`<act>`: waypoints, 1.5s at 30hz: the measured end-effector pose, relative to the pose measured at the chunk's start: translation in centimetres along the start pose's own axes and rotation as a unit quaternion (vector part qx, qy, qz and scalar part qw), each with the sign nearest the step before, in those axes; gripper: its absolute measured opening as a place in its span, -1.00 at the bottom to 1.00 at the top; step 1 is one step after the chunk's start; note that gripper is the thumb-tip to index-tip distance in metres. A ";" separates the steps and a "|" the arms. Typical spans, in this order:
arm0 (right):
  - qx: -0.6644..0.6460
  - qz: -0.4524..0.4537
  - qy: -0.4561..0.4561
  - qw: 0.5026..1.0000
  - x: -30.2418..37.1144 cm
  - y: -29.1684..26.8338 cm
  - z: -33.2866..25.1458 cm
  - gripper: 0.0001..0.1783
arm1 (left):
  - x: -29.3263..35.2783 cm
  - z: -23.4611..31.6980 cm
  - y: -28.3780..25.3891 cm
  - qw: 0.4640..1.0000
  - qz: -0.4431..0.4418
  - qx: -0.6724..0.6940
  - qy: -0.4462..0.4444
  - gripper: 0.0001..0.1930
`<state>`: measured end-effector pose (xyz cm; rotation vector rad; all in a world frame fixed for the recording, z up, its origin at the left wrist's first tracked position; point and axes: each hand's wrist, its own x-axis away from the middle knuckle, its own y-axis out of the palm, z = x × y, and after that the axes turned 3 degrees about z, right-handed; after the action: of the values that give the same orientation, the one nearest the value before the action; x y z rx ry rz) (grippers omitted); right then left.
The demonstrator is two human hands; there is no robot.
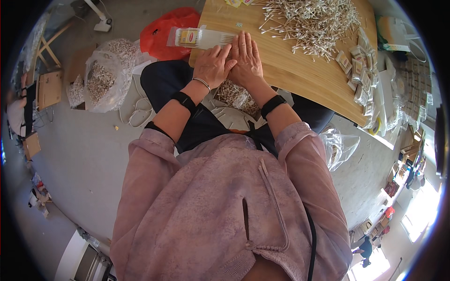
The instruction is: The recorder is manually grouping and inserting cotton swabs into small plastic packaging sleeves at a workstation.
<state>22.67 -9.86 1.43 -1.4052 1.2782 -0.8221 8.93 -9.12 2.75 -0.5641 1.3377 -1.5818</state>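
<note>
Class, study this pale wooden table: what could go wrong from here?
The clear plastic pack of cotton swabs seems to jut past the left edge of the table; a push from the left hand or right hand could tip it.
The uncontained heap of loose white cotton swabs may scatter if bumped.
The small clear plastic packs near the table's right edge might slide off.

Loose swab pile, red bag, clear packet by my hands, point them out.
Swab pile (313,22), head view, heap's middle.
Red bag (162,36), head view, crumpled side.
Clear packet (209,39), head view, whitish middle.
</note>
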 end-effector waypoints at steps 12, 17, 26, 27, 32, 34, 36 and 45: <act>0.007 -0.015 0.006 1.000 0.0 -0.2 -0.1 -0.19 | -0.6 0.3 -0.5 0.999 -0.037 0.005 -0.026 -0.44; 0.006 -0.014 0.008 1.000 -0.1 -0.1 -0.1 -0.22 | -0.8 0.0 -0.1 1.000 -0.004 0.015 -0.004 -0.49; 0.005 -0.005 -0.005 1.000 -0.1 -0.2 0.0 -0.18 | -1.4 -0.1 -0.5 0.998 -0.048 0.037 -0.034 -0.53; 0.005 -0.006 -0.005 1.000 -0.1 -0.4 0.0 -0.18 | -1.6 -0.2 -0.6 0.998 -0.048 0.037 -0.034 -0.53; 0.000 0.003 -0.004 1.000 0.0 -0.3 0.0 -0.01 | -2.3 -2.0 -0.4 0.990 -0.113 0.084 -0.004 -0.47; -0.002 0.007 -0.007 1.000 0.0 -0.3 0.1 0.01 | -2.4 -2.1 -0.3 0.988 -0.126 0.084 -0.009 -0.46; -0.003 0.011 -0.008 1.000 0.0 -0.2 0.2 0.03 | -2.8 -1.9 -0.5 0.986 -0.140 0.085 -0.014 -0.44; -0.003 0.008 -0.011 1.000 0.1 -0.3 0.2 -0.01 | -3.0 -1.3 -0.9 0.981 -0.173 0.063 -0.054 -0.43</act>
<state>22.95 -9.97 1.61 -1.4032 1.2738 -0.7911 8.86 -5.91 3.91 -0.8262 1.0900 -1.8716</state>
